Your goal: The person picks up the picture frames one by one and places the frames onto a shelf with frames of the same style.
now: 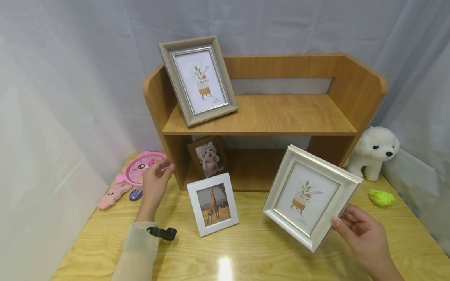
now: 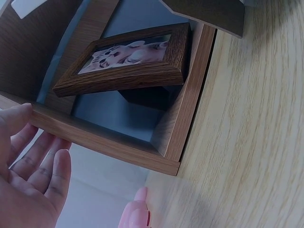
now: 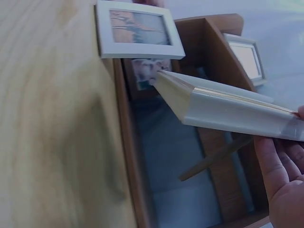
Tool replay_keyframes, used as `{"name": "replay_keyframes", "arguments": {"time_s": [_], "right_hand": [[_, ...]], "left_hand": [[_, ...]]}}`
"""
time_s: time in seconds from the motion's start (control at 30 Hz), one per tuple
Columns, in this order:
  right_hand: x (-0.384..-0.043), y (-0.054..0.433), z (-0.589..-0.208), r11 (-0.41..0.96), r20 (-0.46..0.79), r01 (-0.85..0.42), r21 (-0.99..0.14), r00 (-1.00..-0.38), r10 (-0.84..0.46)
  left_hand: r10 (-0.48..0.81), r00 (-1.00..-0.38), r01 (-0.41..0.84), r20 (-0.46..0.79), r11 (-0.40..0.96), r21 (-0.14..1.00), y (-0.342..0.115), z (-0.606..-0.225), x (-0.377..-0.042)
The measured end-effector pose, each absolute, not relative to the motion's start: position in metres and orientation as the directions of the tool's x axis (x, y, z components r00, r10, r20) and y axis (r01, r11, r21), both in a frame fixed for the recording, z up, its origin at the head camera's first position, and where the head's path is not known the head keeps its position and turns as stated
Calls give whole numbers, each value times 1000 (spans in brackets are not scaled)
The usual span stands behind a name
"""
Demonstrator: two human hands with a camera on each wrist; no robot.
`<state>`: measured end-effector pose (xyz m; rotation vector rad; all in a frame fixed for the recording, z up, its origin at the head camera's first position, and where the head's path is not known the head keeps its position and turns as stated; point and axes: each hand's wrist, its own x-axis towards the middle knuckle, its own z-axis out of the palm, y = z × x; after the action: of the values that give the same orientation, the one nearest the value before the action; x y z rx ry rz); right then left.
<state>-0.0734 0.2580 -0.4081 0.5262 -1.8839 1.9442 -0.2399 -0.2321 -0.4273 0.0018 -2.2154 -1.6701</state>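
My right hand pinches a cream picture frame by its lower right edge, thumb on the front and fingers behind. The frame is tilted and held above the table, its gold inner trim around a potted-plant print; the right wrist view shows its support leg sticking out behind. My left hand is beside the left side panel of a wooden shelf, fingers loosely bent and holding nothing. In the left wrist view its thumb tip overlaps the panel's edge. A white frame with a giraffe photo stands before the shelf.
A grey-beige frame leans on the upper shelf at left; a brown kitten-photo frame stands below. A pink clock, pink bunny and small blue item lie left. A white plush dog and green fuzzy thing are right.
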Motion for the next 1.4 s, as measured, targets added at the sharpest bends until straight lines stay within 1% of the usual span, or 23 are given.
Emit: {"name": "replay_keyframes", "arguments": {"time_s": [0.3,0.43,0.63,0.73,0.83,0.9,1.0,1.07,1.13,1.17,1.23,1.3,1.4], "right_hand": [[-65,263,-386,13,506,-508,-862,-857,93],[-62,267,-374,34,499,-499,-866,-858,119],[-58,270,-359,152,517,-496,-855,-842,158],[-59,271,-353,137,547,-530,-837,-824,147],[-60,271,-347,100,577,-569,-816,-807,122],[-62,272,-344,47,607,-606,-794,-788,98],[-61,271,-338,41,598,-598,-800,-791,131],[-63,271,-336,-38,627,-637,-770,-766,143],[-63,271,-333,-80,630,-645,-760,-761,158],[-64,271,-332,-127,642,-661,-739,-749,161],[-66,273,-330,-228,688,-698,-679,-713,135],[-66,274,-325,-282,709,-707,-649,-696,113],[-70,273,-319,-389,759,-722,-572,-646,83]], "left_hand": [[-220,-933,213,285,299,930,-233,-427,-240],[-208,-930,218,302,347,912,-233,-426,-240],[-190,-932,219,310,386,896,-234,-427,-241],[-194,-930,219,311,385,896,-234,-427,-240],[-196,-925,233,325,380,895,-235,-428,-240],[-197,-922,240,332,380,893,-236,-428,-240],[-196,-922,242,334,381,893,-236,-428,-240],[-196,-923,239,331,382,893,-236,-427,-240],[-196,-924,236,327,381,894,-236,-428,-240],[-195,-925,234,325,380,895,-236,-428,-241],[-194,-926,233,323,378,896,-235,-428,-241],[-193,-927,233,321,376,897,-235,-428,-241],[-189,-928,232,320,378,896,-234,-427,-240]]}}
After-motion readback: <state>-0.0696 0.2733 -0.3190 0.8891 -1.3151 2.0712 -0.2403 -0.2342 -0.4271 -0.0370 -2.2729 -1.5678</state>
